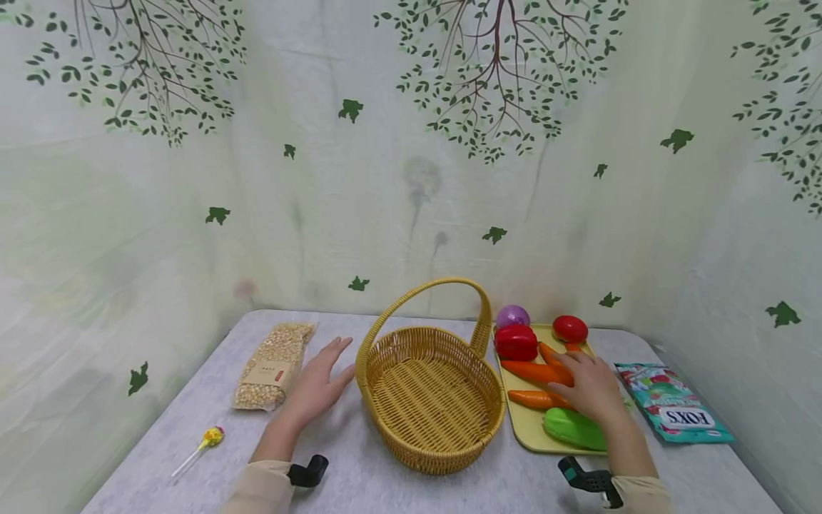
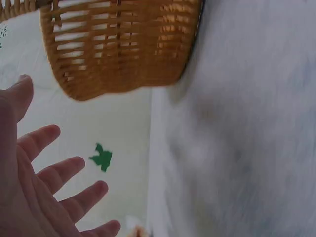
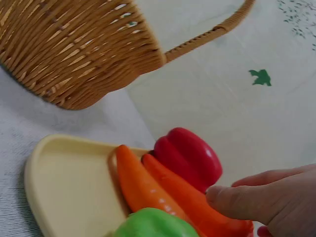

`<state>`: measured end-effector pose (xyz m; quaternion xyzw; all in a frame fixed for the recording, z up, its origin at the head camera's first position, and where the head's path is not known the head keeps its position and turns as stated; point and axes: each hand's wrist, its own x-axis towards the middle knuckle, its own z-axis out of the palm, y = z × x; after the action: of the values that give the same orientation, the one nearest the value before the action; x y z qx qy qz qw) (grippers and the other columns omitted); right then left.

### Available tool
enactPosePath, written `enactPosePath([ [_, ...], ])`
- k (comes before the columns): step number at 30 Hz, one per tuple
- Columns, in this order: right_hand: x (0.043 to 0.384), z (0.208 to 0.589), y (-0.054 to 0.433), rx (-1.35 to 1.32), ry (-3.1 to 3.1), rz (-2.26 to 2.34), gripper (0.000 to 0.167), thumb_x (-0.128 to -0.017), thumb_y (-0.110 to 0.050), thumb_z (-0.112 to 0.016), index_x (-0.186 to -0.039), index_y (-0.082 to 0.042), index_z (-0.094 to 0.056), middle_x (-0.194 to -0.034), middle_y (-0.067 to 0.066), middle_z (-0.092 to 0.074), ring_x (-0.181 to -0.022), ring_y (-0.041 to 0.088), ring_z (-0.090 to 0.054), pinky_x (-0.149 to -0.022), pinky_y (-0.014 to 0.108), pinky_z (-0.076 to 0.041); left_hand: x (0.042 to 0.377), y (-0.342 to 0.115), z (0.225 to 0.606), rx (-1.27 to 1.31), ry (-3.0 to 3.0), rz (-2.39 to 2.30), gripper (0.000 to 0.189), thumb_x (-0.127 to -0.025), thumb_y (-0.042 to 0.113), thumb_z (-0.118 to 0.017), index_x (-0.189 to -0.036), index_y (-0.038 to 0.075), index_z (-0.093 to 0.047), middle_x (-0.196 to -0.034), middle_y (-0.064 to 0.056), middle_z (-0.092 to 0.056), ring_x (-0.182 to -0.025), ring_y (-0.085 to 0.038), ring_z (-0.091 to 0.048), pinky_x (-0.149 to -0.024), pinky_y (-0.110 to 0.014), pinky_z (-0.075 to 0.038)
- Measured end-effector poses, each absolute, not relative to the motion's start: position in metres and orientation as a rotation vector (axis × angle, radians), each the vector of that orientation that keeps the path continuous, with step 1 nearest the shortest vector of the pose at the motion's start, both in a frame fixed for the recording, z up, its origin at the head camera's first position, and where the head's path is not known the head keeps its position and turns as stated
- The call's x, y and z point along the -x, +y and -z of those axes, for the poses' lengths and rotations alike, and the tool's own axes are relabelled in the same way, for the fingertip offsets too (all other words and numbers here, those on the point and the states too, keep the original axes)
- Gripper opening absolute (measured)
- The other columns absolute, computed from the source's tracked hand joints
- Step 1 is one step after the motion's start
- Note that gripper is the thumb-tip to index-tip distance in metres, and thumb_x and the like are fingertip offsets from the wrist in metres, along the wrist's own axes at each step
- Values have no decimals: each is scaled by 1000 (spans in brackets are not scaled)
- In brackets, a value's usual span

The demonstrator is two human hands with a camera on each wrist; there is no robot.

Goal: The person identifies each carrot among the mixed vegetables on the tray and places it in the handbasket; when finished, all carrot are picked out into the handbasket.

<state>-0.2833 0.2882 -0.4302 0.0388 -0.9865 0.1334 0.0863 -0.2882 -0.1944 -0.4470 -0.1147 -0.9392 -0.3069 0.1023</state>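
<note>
An empty wicker basket point(image 1: 432, 400) with a tall arched handle stands mid-table. My left hand point(image 1: 319, 380) is held out at the basket's left side with its fingers spread and nothing in them; the left wrist view has the palm and fingers below the basket wall. Over the yellow tray point(image 1: 528, 437) reaches my right hand point(image 1: 594, 385), fingers extended across the orange carrots point(image 1: 529, 371). In the right wrist view its thumb tip overlaps the upper carrot point(image 3: 190, 190), near the red bell pepper point(image 3: 188, 159). The hand hides part of the carrots.
Also on the tray are a green vegetable point(image 1: 574, 427), a purple round vegetable point(image 1: 512, 316) and a red tomato-like one point(image 1: 570, 329). A teal FOX'S bag point(image 1: 673, 403) lies right of it. At left lie a bag of pale grains point(image 1: 272, 368) and a lollipop point(image 1: 208, 439).
</note>
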Motion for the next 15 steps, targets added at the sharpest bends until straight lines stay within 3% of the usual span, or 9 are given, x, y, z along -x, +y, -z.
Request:
enactPosePath([
  [4, 286, 430, 296, -160, -2961, -489, 57, -85, -30, -77, -135, -7, -60, -137, 30, -53, -119, 50, -46, -97, 68, -39, 291, -185, 453, 327, -2722, 1251, 57, -103, 42, -50, -156, 25, -34, -164, -10, -31, -150, -36, -29, -120, -58, -25],
  [9, 286, 434, 303, -150, -2971, -521, 50, -85, -23, -77, -131, -7, -63, -132, 28, -59, -113, 44, -50, -95, 64, -42, 295, -173, 459, 363, -2613, 1541, 54, -105, 38, -49, -154, 20, -38, -162, -11, -35, -145, -41, -38, -116, -61, -30],
  [15, 288, 436, 304, -148, -2977, -523, 49, -86, -21, -76, -131, -9, -63, -129, 26, -61, -109, 43, -53, -91, 64, -44, 296, -166, 463, 412, -2510, 1797, 49, -106, 26, -48, -153, 16, -40, -161, -11, -37, -150, -38, -28, -121, -60, -20],
])
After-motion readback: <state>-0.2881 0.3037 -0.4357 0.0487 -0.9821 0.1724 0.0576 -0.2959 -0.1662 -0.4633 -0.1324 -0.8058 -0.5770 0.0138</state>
